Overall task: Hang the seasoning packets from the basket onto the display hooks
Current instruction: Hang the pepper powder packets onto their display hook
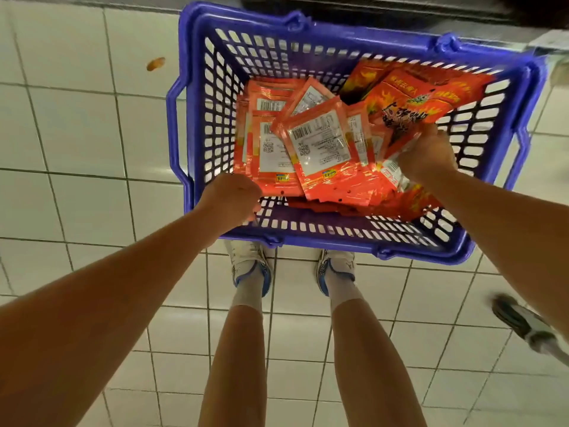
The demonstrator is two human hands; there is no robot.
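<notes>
A blue plastic basket (345,238) stands on the tiled floor in front of my feet. Several red seasoning packets (320,149) lie heaped inside it, most with the white label side up. My right hand (426,155) is inside the basket on the right, fingers closed on a bunch of packets (409,100) with the printed fronts facing up. My left hand (231,198) hangs over the basket's near left corner with its fingers curled; I cannot tell if it holds a packet edge. No display hooks are in view.
White floor tiles (77,134) surround the basket. A small orange scrap (155,63) lies on the floor at upper left. The dark base of a shelf unit (369,7) runs along the top. Another person's shoe (523,325) is at the right edge.
</notes>
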